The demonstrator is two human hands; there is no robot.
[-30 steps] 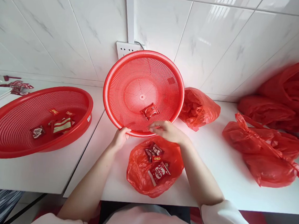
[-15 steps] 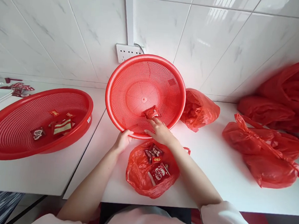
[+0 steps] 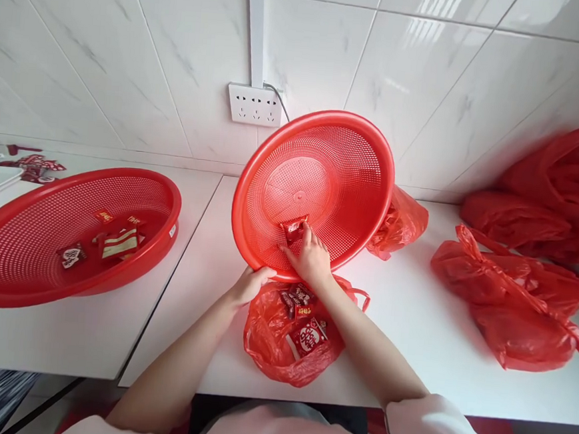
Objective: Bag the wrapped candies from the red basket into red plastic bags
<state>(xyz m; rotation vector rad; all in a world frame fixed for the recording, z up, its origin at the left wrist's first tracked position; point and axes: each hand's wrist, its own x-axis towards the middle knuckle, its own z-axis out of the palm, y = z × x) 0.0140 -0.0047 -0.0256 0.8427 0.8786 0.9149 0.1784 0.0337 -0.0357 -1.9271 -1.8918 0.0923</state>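
A red perforated basket is tilted up, its opening facing me. My left hand grips the basket's lower left rim, thumb over the edge. Inside the basket, my right hand has its fingertips on a small red packet; whether they pinch it or only touch it is hard to tell. Under the basket's lower rim lies an open red plastic bag holding several packets, among them a larger red and white one.
At the left stands another red basket with several packets inside. A red bag lies behind the tilted basket. Knotted red bags and bundled ones are at the right. A socket strip is on the wall.
The tilted basket has moved right and turned, my left hand moving with its rim. My right hand has shifted slightly right, its fingers now more bent at the small packet.
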